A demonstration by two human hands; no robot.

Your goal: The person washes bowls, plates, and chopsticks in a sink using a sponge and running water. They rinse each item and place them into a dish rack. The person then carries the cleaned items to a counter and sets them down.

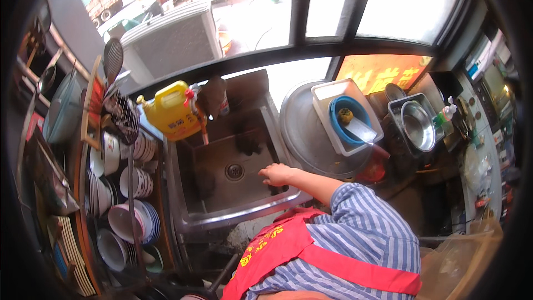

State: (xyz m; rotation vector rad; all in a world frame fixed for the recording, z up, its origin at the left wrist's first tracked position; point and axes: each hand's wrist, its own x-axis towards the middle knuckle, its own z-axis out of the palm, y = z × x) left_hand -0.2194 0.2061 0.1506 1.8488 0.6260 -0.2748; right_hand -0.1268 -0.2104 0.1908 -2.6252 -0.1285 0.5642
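Note:
My right hand (276, 174) reaches over the near right part of a stainless steel sink (216, 200), its fingers a little apart with nothing seen in them. The drain strainer (235, 172) lies to the left of the fingertips. On the sink floor behind the hand is a dark shape (248, 143), too dim to name. A tap with a red handle (190, 94) stands at the back left, its spout pointing down into the basin. Beside it sits a yellow plastic jug (173, 112). My left hand is out of view.
Right of the sink, a round metal lid (297, 129) bears a white tub (325, 91) holding a blue basin (334, 116). A steel bowl (417, 125) and pump bottle (446, 112) stand farther right. At left, a rack holds stacked bowls (127, 221); a skimmer (113, 56) rises above it.

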